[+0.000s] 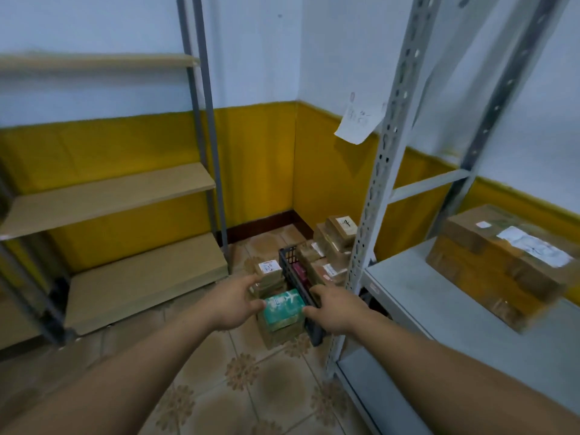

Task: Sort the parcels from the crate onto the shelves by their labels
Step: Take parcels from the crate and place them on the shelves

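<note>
On patterned floor tiles (251, 387) — left hand (230, 304), right hand (335, 312) spread, apparently touching green parcel (282, 310).

free: tiled floor (251, 387) in front | obstacle: shelf upright (373, 196) beside crate (293, 271)

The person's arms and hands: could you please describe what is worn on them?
Nothing that shows: the left hand and right hand are ungloved, no rings, watch or bands are visible, and no sleeves appear up to the picture's edge.
</note>
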{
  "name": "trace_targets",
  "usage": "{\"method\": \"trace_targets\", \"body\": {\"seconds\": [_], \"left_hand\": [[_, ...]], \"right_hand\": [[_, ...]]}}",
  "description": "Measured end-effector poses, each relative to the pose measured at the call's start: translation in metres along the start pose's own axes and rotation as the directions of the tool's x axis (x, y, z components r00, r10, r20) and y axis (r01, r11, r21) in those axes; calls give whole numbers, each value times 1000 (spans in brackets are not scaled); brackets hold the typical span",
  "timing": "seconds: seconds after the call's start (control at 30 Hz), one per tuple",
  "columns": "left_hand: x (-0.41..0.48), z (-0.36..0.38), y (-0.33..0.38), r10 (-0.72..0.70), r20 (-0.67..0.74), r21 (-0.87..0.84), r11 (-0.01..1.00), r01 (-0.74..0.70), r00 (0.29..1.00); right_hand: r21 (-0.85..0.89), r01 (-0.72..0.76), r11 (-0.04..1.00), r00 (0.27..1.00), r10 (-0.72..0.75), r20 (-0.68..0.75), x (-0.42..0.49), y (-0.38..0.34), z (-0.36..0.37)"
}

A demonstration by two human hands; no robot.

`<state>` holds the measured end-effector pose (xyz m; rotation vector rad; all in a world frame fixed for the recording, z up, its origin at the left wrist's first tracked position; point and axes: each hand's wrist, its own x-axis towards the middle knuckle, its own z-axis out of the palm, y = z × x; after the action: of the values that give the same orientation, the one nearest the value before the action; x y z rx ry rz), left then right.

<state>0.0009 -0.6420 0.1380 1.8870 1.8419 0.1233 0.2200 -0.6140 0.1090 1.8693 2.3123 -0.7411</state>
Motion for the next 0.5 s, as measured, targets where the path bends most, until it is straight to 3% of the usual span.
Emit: {"method": "trace_targets", "body": {"seconds": [0.3,0.5], "left_hand": [[190,-20,-23,56,172,50,997,-66,983],[312,-18,-34,-13,245,22,1000,8,970]], "right_hand": [[113,-97,989,995,95,27,159,28,-20],[180,-162,970,982,140,126,267,51,-27]]}}
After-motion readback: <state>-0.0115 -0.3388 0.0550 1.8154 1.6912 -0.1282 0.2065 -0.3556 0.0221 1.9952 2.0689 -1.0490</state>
